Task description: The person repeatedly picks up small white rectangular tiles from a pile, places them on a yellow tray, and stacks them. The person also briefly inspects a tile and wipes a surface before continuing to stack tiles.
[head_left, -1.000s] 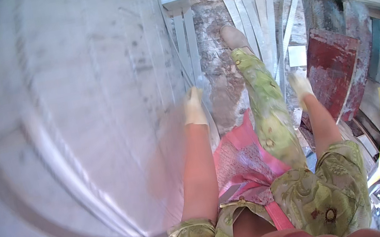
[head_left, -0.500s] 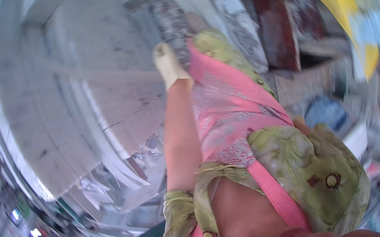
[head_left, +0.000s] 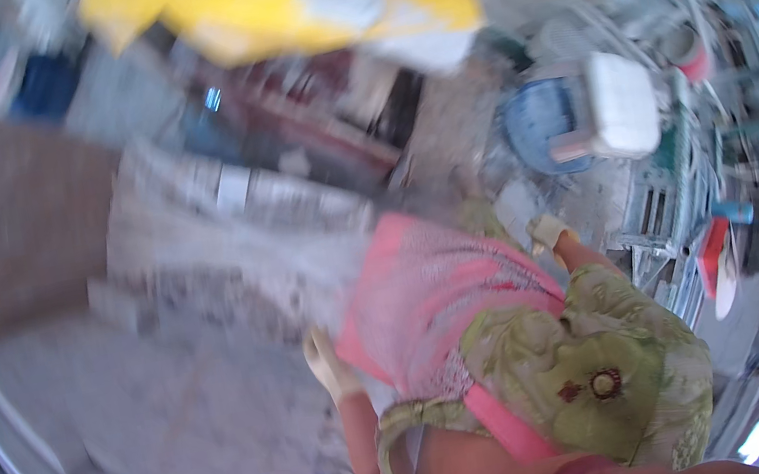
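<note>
My left hand (head_left: pixel 329 363), in a cream glove, hangs beside the left edge of my pink apron (head_left: pixel 441 297), nearest to the wide grey slab-like surface (head_left: pixel 177 415). On the other side of the apron, my right hand (head_left: pixel 549 232) wears a similar glove and is held low, away from my body. The blue tub (head_left: pixel 535 130) and a white plastic container (head_left: pixel 625 104) lie beyond it. Motion blurs the fingers of both hands, and nothing can be made out in either.
A brown board (head_left: pixel 21 219) stands at the left. Yellow sheeting (head_left: pixel 237 3) spreads across the top, above a dark red box-like thing (head_left: pixel 318 116). Pipes, a green crate (head_left: pixel 652 199) and a red object (head_left: pixel 714 257) clutter the right. Pale dust and debris cover the floor ahead.
The view has swung to the right: the yellow sheeting shifts from the right rim to the top. My right hand has come into sight, and my left arm is lower in the picture.
</note>
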The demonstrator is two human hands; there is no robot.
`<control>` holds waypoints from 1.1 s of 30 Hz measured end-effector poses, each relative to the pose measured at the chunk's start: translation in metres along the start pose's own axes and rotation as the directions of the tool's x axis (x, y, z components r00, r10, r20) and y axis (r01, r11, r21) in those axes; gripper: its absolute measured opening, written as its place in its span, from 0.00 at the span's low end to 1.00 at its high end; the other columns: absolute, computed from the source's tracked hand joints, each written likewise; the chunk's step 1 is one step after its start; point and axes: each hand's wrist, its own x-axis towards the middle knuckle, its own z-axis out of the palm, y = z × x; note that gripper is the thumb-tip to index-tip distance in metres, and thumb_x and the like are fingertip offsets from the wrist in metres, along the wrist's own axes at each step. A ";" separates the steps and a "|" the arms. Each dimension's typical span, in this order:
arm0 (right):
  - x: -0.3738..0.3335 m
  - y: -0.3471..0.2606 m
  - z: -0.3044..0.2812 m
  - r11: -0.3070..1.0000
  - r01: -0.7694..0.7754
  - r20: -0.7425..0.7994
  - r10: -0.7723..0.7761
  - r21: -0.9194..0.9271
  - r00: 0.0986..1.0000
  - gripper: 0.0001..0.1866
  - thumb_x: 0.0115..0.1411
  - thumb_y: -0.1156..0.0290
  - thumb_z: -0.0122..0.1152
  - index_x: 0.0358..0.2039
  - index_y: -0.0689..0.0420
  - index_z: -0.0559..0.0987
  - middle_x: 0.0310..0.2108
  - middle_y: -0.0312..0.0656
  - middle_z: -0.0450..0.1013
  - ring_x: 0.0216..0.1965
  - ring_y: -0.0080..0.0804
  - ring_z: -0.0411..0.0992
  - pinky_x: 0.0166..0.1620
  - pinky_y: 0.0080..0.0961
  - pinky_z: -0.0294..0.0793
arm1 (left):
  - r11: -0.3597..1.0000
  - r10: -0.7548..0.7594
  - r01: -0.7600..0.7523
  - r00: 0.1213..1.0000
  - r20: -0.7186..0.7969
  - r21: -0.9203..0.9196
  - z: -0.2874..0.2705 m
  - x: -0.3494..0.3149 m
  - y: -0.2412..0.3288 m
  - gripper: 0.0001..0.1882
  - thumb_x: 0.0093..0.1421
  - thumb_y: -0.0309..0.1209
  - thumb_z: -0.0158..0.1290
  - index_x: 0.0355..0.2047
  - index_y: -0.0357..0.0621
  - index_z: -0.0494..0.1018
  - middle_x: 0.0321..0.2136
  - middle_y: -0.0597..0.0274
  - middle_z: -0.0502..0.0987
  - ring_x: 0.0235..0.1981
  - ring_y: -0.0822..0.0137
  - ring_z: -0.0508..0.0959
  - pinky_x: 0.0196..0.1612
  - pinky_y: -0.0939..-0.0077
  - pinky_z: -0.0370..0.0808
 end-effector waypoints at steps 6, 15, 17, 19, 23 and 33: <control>0.110 0.041 0.015 0.999 -0.042 0.252 0.042 -0.004 0.967 0.22 0.67 0.57 0.45 0.41 0.57 0.84 0.45 0.53 0.79 0.49 0.55 0.76 0.54 0.43 0.75 | 0.795 -0.073 -0.192 0.912 0.404 0.576 0.142 0.012 0.003 0.18 0.71 0.37 0.50 0.48 0.34 0.79 0.40 0.58 0.82 0.42 0.68 0.78 0.49 0.70 0.74; 0.210 0.073 -0.138 0.584 -0.001 -0.030 0.044 0.812 0.999 0.24 0.67 0.54 0.50 0.50 0.63 0.77 0.39 0.49 0.81 0.44 0.43 0.78 0.50 0.39 0.74 | 0.778 -0.082 -0.549 0.392 0.916 0.305 0.513 -0.046 0.060 0.14 0.70 0.25 0.45 0.50 0.31 0.77 0.47 0.51 0.82 0.50 0.61 0.81 0.57 0.71 0.73; 0.214 0.085 -0.157 0.372 -0.137 0.107 0.102 0.918 0.989 0.23 0.66 0.55 0.51 0.45 0.64 0.79 0.32 0.49 0.81 0.40 0.41 0.80 0.45 0.38 0.76 | 0.716 -0.069 -0.636 0.348 0.935 0.289 0.546 -0.055 0.076 0.15 0.70 0.24 0.45 0.51 0.32 0.77 0.47 0.55 0.82 0.48 0.65 0.81 0.53 0.74 0.74; 0.219 0.098 -0.161 0.489 -0.097 0.048 0.111 0.867 0.993 0.19 0.68 0.57 0.54 0.40 0.63 0.80 0.27 0.43 0.78 0.29 0.31 0.76 0.37 0.31 0.75 | 0.523 0.113 -0.838 0.254 0.961 0.159 0.573 -0.055 0.087 0.15 0.71 0.25 0.44 0.52 0.32 0.76 0.47 0.57 0.82 0.44 0.69 0.80 0.50 0.76 0.75; 0.228 0.128 -0.153 0.698 0.015 -0.126 0.108 0.716 0.986 0.15 0.69 0.62 0.54 0.32 0.60 0.78 0.23 0.39 0.74 0.25 0.26 0.75 0.32 0.26 0.74 | 0.750 0.028 -0.596 0.462 0.886 0.287 0.592 -0.058 0.103 0.17 0.72 0.29 0.46 0.56 0.33 0.74 0.49 0.59 0.81 0.44 0.72 0.78 0.49 0.79 0.74; 0.319 0.200 -0.287 0.633 0.204 -0.442 0.244 0.747 0.863 0.19 0.66 0.59 0.57 0.39 0.66 0.79 0.35 0.53 0.80 0.32 0.41 0.81 0.39 0.33 0.80 | 0.773 0.227 -0.626 0.428 0.875 0.106 0.669 -0.059 0.146 0.19 0.72 0.31 0.46 0.57 0.29 0.72 0.50 0.53 0.80 0.52 0.67 0.77 0.58 0.74 0.70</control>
